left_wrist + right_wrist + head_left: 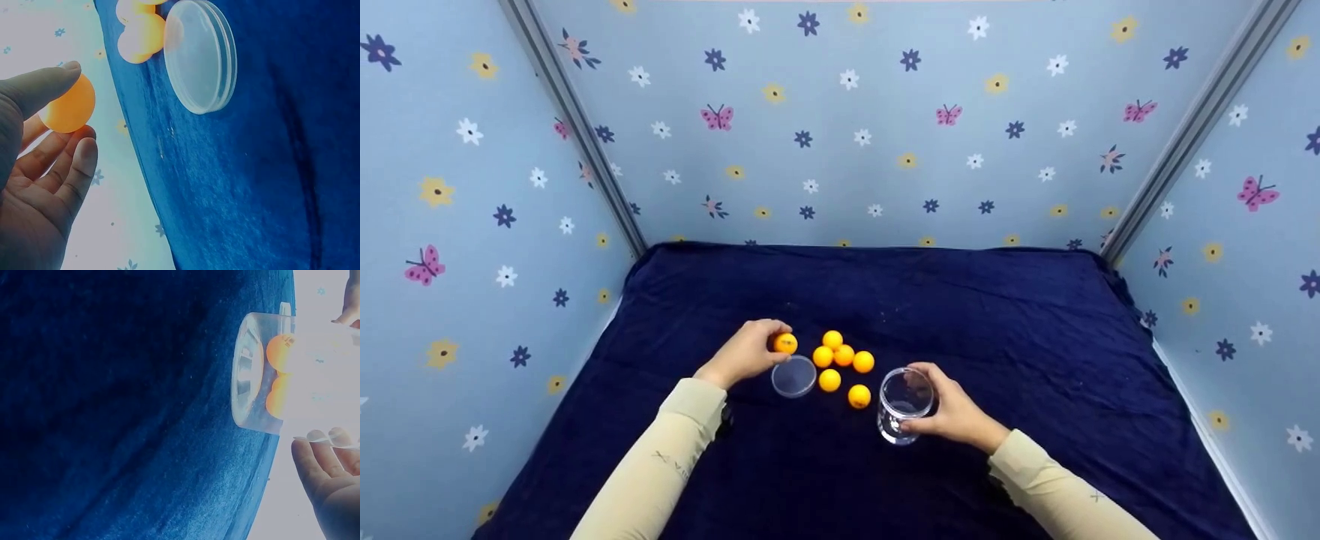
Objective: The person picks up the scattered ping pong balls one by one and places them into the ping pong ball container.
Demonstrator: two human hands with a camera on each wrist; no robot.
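Note:
My left hand (746,351) pinches an orange table tennis ball (786,343) between thumb and fingers, held above the cloth in the left wrist view. Just below that hand lies a round clear lid (794,376), flat on the cloth. My right hand (958,412) grips a clear plastic jar (894,424) around its side, its open mouth upward. In the head view no ball shows inside the jar. Orange balls (279,354) appear through the jar wall in the right wrist view. Several loose orange balls (844,355) rest between the lid and the jar.
A dark blue cloth (1035,337) covers the table, with slight wrinkles. Light blue walls (885,187) with flowers and butterflies enclose the back and both sides, and grey posts (1185,135) stand at the corners.

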